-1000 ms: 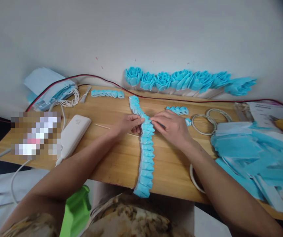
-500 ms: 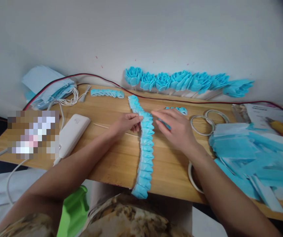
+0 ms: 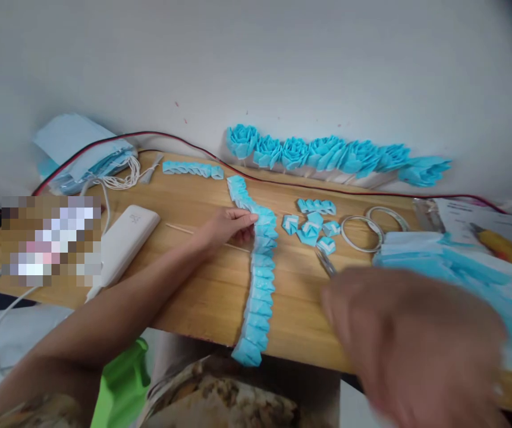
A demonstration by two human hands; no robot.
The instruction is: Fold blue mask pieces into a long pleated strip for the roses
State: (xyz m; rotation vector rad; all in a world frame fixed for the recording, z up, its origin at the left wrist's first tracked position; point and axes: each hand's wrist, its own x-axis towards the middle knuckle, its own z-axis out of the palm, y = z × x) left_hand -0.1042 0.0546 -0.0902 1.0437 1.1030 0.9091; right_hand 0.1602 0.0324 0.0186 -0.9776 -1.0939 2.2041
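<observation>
A long pleated blue strip (image 3: 262, 285) runs from the back of the wooden table over its front edge. My left hand (image 3: 233, 229) pinches the strip's left side near its upper part. On the right, my right hand (image 3: 407, 333) is large and blurred by motion, its fingers closed around something. The metal tip of a tool (image 3: 326, 261) sticks out ahead of it, pointing at the small folded blue pieces (image 3: 311, 229). A short folded blue strip (image 3: 316, 206) lies just behind those pieces. Under my left hand passes a thin wooden stick (image 3: 179, 228).
Blue flowers (image 3: 295, 153) line the wall. Tape rings (image 3: 363, 234) and blue sheets (image 3: 420, 249) lie at right, near a yellow-handled tool (image 3: 500, 244). At left are a white power bank (image 3: 128, 241), a sheet stack (image 3: 88, 148) and another folded strip (image 3: 188, 169). A cable (image 3: 175, 140) crosses behind.
My right hand has moved from beside the strip toward the lower right and closer to the camera, uncovering the small folded pieces. A metal tool tip now shows by it. My left hand stays at the strip.
</observation>
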